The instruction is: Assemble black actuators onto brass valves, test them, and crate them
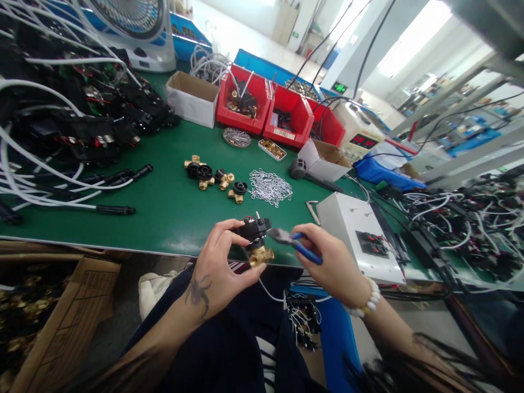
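Observation:
My left hand [219, 262] grips a black and brass valve [257, 240] just in front of the green table's near edge [164, 224]. My right hand [331, 262] holds blue-handled pliers [292, 241], whose jaws touch the valve's black top on its right side. Several similar black and brass valves [215, 177] lie in a row on the table behind, next to a heap of small wire clips [270, 186].
Red bins [282, 112] of parts and a cardboard box [192, 98] line the back. Black parts with white cables [61, 125] pile up at left, a white control box [360, 234] sits at right, a fan [139, 33] stands far left.

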`<state>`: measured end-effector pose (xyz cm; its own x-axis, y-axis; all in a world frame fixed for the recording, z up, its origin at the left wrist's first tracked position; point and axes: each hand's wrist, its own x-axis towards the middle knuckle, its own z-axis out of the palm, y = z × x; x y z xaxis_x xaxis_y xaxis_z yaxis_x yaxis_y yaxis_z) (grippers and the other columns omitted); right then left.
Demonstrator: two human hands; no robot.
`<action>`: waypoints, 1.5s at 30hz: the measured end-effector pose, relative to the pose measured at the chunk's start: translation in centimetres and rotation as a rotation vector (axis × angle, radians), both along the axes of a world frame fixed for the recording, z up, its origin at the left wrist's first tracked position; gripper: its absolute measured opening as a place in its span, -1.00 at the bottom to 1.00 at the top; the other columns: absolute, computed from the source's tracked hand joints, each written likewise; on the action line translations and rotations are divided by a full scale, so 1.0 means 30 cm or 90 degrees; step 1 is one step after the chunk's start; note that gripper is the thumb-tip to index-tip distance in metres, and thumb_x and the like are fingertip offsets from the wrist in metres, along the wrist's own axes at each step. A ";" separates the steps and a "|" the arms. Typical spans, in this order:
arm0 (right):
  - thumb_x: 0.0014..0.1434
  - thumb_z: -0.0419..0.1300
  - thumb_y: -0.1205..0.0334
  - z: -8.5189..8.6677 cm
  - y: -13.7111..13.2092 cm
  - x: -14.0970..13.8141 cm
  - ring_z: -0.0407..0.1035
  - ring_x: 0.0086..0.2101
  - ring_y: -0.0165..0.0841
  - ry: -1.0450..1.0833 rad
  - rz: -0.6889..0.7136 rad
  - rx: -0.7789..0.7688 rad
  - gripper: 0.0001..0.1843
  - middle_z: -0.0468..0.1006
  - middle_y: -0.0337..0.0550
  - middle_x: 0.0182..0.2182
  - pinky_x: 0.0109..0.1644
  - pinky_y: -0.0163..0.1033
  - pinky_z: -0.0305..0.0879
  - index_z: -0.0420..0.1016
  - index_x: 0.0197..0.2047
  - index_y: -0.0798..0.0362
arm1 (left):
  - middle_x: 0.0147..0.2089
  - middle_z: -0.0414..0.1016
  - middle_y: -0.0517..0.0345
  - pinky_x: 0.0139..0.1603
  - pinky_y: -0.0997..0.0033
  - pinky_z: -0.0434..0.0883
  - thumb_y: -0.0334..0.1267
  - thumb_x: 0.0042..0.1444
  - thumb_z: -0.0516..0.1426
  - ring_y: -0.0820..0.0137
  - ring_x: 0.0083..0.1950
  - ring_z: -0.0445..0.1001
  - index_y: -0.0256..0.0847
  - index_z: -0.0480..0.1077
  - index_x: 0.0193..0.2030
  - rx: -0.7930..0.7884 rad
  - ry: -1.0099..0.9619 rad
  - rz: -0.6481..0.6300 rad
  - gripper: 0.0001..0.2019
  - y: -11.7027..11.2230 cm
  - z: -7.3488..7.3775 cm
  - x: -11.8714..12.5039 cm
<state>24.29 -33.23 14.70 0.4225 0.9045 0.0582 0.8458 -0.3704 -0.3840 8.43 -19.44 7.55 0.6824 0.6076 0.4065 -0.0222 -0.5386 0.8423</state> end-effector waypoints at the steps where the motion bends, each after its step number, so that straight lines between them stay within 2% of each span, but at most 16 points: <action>1: 0.25 0.10 0.32 0.000 0.002 -0.001 0.36 -0.39 -0.37 0.040 0.026 0.037 -0.76 0.48 -0.16 -0.31 -0.29 -0.27 0.32 0.44 -0.01 0.04 | 0.09 0.42 -0.12 0.10 -0.05 0.53 -0.28 -0.01 0.32 0.14 0.13 0.48 -0.20 0.35 -0.19 0.003 0.002 -0.006 -0.72 0.000 -0.002 -0.001; 4: 0.30 0.15 0.22 -0.015 0.012 -0.001 0.35 -0.38 -0.37 0.133 0.162 0.046 -0.55 0.45 -0.19 -0.31 -0.26 -0.27 0.37 0.33 0.24 0.02 | 0.11 0.42 -0.16 0.10 -0.04 0.53 -0.29 0.01 0.30 0.12 0.15 0.47 -0.22 0.35 -0.13 0.023 0.004 -0.027 -0.70 0.005 -0.007 -0.001; 7: 0.35 0.08 0.27 -0.048 0.030 0.004 0.38 -0.32 -0.34 0.157 0.229 0.008 -0.50 0.45 -0.15 -0.28 -0.22 -0.23 0.40 0.25 0.34 0.01 | 0.12 0.42 -0.19 0.13 -0.04 0.51 -0.33 -0.01 0.30 0.11 0.18 0.46 -0.24 0.35 -0.09 0.048 -0.008 -0.039 -0.66 0.010 -0.010 0.000; 13: 0.35 0.06 0.33 -0.062 0.047 0.022 0.41 -0.27 -0.36 0.218 0.270 0.032 -0.59 0.45 -0.13 -0.22 -0.17 -0.24 0.41 0.34 0.24 -0.01 | 0.09 0.45 -0.14 0.14 0.02 0.50 -0.34 -0.02 0.32 0.14 0.15 0.49 -0.21 0.38 -0.16 0.038 -0.015 -0.014 -0.71 0.003 -0.003 0.002; 19: 0.32 0.05 0.40 -0.055 0.050 0.016 0.41 -0.28 -0.35 0.189 0.299 0.049 -0.61 0.43 -0.13 -0.26 -0.21 -0.25 0.39 0.36 0.19 0.01 | 0.08 0.45 -0.22 0.11 0.05 0.51 -0.29 0.01 0.32 0.12 0.15 0.49 -0.28 0.41 -0.21 0.050 -0.035 -0.021 -0.76 -0.005 -0.005 -0.001; 21: 0.31 0.07 0.40 -0.045 0.042 0.010 0.38 -0.33 -0.37 0.168 0.288 0.067 -0.62 0.41 -0.16 -0.31 -0.27 -0.27 0.37 0.38 0.17 0.02 | 0.07 0.45 -0.23 0.11 0.05 0.51 -0.30 0.01 0.32 0.11 0.14 0.49 -0.30 0.41 -0.21 0.061 -0.039 -0.026 -0.76 -0.004 -0.005 0.001; 23: 0.29 0.11 0.35 -0.029 0.022 0.005 0.36 -0.37 -0.38 0.155 0.231 0.090 -0.68 0.42 -0.18 -0.32 -0.30 -0.28 0.35 0.40 0.11 0.02 | 0.07 0.45 -0.23 0.11 0.03 0.51 -0.31 0.00 0.32 0.11 0.13 0.49 -0.30 0.41 -0.21 0.064 -0.034 -0.023 -0.76 -0.004 -0.004 0.006; 27: 0.27 0.10 0.31 -0.014 -0.029 -0.002 0.29 -0.48 -0.43 0.076 -0.056 0.215 -0.88 0.40 -0.28 -0.41 -0.39 -0.32 0.26 0.37 -0.11 -0.01 | 0.07 0.46 -0.19 0.12 0.00 0.50 -0.32 -0.02 0.33 0.11 0.12 0.50 -0.27 0.38 -0.22 0.057 -0.026 -0.004 -0.74 -0.006 -0.002 0.014; 29: 0.22 0.08 0.35 -0.020 -0.046 -0.004 0.27 -0.52 -0.42 0.024 -0.115 0.191 -0.88 0.39 -0.29 -0.46 -0.43 -0.30 0.22 0.36 -0.17 0.00 | 0.06 0.46 -0.17 0.12 -0.01 0.50 -0.32 -0.03 0.34 0.12 0.12 0.50 -0.26 0.37 -0.22 0.062 -0.027 0.002 -0.73 -0.008 -0.003 0.016; 32: 0.09 0.07 0.40 -0.024 -0.056 -0.009 0.35 -0.47 -0.36 -0.009 -0.045 0.050 -0.81 0.47 -0.19 -0.42 -0.38 -0.25 0.26 0.41 -0.21 0.04 | 0.06 0.46 -0.17 0.12 -0.01 0.50 -0.32 -0.02 0.33 0.12 0.13 0.49 -0.27 0.37 -0.22 0.075 -0.025 0.007 -0.73 -0.010 -0.005 0.018; 33: 0.08 0.07 0.40 -0.021 -0.058 -0.011 0.36 -0.46 -0.35 -0.007 -0.036 0.035 -0.80 0.48 -0.18 -0.42 -0.37 -0.25 0.27 0.42 -0.21 0.04 | 0.06 0.46 -0.17 0.12 0.00 0.50 -0.32 -0.02 0.33 0.12 0.13 0.49 -0.27 0.37 -0.22 0.076 -0.024 0.008 -0.73 -0.011 -0.005 0.018; 35: 0.13 0.08 0.36 -0.015 -0.064 -0.015 0.35 -0.48 -0.38 0.003 -0.084 0.094 -0.83 0.46 -0.22 -0.44 -0.39 -0.27 0.28 0.41 -0.20 0.03 | 0.06 0.46 -0.18 0.11 0.01 0.50 -0.32 -0.02 0.33 0.12 0.12 0.50 -0.27 0.37 -0.23 0.072 -0.024 0.008 -0.74 -0.012 -0.005 0.019; 38: 0.21 0.08 0.30 -0.021 -0.072 -0.020 0.32 -0.51 -0.41 -0.024 -0.202 0.253 -0.91 0.43 -0.25 -0.45 -0.40 -0.30 0.27 0.38 -0.20 0.02 | 0.05 0.46 -0.17 0.10 0.03 0.52 -0.32 -0.03 0.33 0.12 0.11 0.50 -0.27 0.37 -0.24 0.071 -0.027 0.006 -0.74 -0.013 -0.003 0.019; 39: 0.21 0.08 0.30 -0.026 -0.072 -0.022 0.31 -0.52 -0.41 -0.034 -0.199 0.249 -0.91 0.43 -0.25 -0.45 -0.41 -0.30 0.26 0.38 -0.21 0.02 | 0.05 0.46 -0.17 0.10 0.03 0.52 -0.32 -0.03 0.33 0.13 0.11 0.50 -0.27 0.37 -0.24 0.073 -0.028 0.007 -0.74 -0.013 -0.003 0.019; 43: 0.09 0.06 0.39 -0.032 -0.060 -0.030 0.34 -0.52 -0.37 -0.030 -0.037 0.008 -0.84 0.47 -0.19 -0.47 -0.44 -0.27 0.22 0.41 -0.27 0.04 | 0.05 0.46 -0.16 0.11 0.00 0.51 -0.33 -0.03 0.33 0.12 0.12 0.49 -0.26 0.37 -0.23 0.088 -0.022 0.014 -0.74 -0.014 -0.006 0.017; 45: 0.12 0.05 0.39 -0.019 -0.056 -0.033 0.36 -0.50 -0.38 -0.016 -0.040 0.023 -0.84 0.48 -0.19 -0.46 -0.42 -0.29 0.24 0.41 -0.25 0.04 | 0.05 0.46 -0.16 0.10 0.00 0.51 -0.32 -0.03 0.33 0.12 0.13 0.49 -0.25 0.37 -0.23 0.086 -0.022 0.013 -0.74 -0.013 -0.008 0.017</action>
